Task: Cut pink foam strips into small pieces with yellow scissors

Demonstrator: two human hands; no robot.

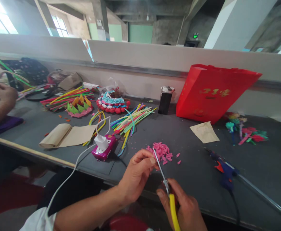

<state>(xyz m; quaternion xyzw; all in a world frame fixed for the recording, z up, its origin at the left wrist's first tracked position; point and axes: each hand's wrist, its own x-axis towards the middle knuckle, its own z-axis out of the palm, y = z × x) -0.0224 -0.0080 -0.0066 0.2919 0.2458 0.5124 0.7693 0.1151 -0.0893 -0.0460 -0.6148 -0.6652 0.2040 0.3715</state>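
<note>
My right hand (185,205) grips a pair of scissors (172,208) by the yellow handles, the metal blades pointing up and to the left. Close to the blade tips, my left hand (139,173) is closed with thumb and fingertips pinched together; whatever lies between them is too small or hidden to make out. Just beyond both hands, a heap of small cut pink pieces (163,152) rests on the dark table (135,144), with a couple of loose pieces to its right.
A purple power strip (104,150) with a white plug and cable lies left. Behind are pipe cleaners (135,118), a brown paper roll (61,136) and a black tumbler (165,101). Rightward stand a red bag (212,93) and a glue gun (227,171). Another person's hand (4,96) shows far left.
</note>
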